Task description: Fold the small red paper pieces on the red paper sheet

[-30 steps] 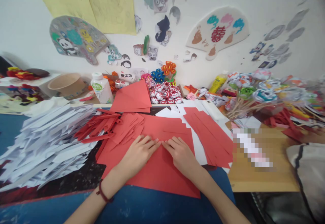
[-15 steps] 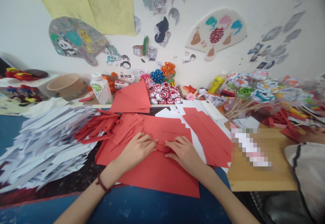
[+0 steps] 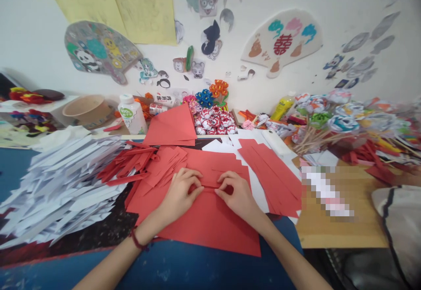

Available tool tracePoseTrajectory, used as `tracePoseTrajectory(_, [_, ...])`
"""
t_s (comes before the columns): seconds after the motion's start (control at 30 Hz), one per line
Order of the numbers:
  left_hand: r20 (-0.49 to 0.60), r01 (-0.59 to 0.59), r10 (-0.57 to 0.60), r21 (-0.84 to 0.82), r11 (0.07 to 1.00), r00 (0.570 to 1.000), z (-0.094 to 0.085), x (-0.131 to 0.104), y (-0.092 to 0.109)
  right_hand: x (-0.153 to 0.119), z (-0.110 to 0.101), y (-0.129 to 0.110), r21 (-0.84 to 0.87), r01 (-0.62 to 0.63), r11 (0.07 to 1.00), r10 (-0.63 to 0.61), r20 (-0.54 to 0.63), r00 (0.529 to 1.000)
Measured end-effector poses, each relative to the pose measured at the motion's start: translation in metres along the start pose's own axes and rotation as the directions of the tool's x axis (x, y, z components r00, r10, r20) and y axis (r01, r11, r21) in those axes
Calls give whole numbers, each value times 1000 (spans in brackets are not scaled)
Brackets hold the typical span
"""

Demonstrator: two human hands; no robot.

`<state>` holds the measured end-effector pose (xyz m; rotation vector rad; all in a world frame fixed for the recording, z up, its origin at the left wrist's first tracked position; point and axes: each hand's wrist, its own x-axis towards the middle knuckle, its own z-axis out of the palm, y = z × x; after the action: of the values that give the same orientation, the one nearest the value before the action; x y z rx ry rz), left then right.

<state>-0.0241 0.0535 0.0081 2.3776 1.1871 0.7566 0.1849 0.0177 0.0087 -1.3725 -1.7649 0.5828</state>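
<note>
Between my hands a narrow strip of red paper (image 3: 209,188) stretches sideways, low over larger red sheets (image 3: 217,224). My left hand (image 3: 181,193) pinches its left end with thumb and fingertips. At the other end, my right hand (image 3: 239,195) grips it the same way, its thumb and forefinger forming a ring. Cut red strips (image 3: 169,167) lie just beyond my left hand, beside a heap of folded red strips (image 3: 130,165). Longer red pieces (image 3: 268,176) rest on white paper to the right of my right hand.
A big pile of folded white paper strips (image 3: 66,184) covers the left side. Along the wall stand a white bottle (image 3: 132,114), red-and-white paper balls (image 3: 215,121) and paper flowers on sticks (image 3: 342,123). At the right, a person's pale sleeve (image 3: 397,228) borders a wooden board (image 3: 342,233).
My fingers have gone from lying low over the red paper to pinching the strip's two ends. Both wrists are raised slightly, and the strip now shows as a thin folded band.
</note>
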Motion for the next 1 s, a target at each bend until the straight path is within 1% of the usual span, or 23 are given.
tracePoseTrajectory(0.13, [-4, 30, -30, 72, 997, 1000, 3, 2, 1, 6, -2, 1, -26, -128, 991, 129, 35, 991])
tracePoseTrajectory(0.2, [-10, 40, -40, 90, 995, 999, 3, 3, 1, 9, -2, 3, -58, -161, 985, 164, 49, 985])
tracePoseTrajectory(0.43, [9, 74, -76, 130, 989, 997, 2, 3, 3, 14, -1, 8, -130, -195, 972, 211, 122, 970])
tracePoseTrajectory(0.53, [13, 77, -80, 139, 987, 997, 1, 3, 4, 14, -1, 7, -161, -197, 967, 218, 125, 968])
tracePoseTrajectory(0.63, [-21, 85, -83, 170, 982, 996, 1, 1, 6, 14, -1, 3, -199, -212, 957, 236, 103, 966])
tracePoseTrajectory(0.67, [-25, 65, -62, 193, 979, 998, 1, 1, 7, 14, -1, 2, -214, -216, 953, 240, 93, 966])
tracePoseTrajectory(0.73, [5, -38, 38, 257, 966, 999, 0, 0, 10, 15, -1, 0, -240, -214, 947, 237, 74, 969])
tracePoseTrajectory(0.8, [78, -176, 159, 322, 930, 984, -2, -2, 11, 15, -1, 0, -250, -202, 947, 226, 72, 972])
tracePoseTrajectory(0.83, [116, -228, 200, 351, 908, 973, -4, -3, 10, 15, -1, 0, -247, -194, 949, 219, 76, 973])
tracePoseTrajectory(0.9, [160, -269, 222, 403, 875, 962, -9, -8, 6, 14, -1, 2, -229, -180, 957, 204, 87, 975])
tracePoseTrajectory(1.0, [167, -248, 192, 447, 859, 967, -20, -17, -2, 12, -4, 5, -184, -157, 970, 179, 109, 978])
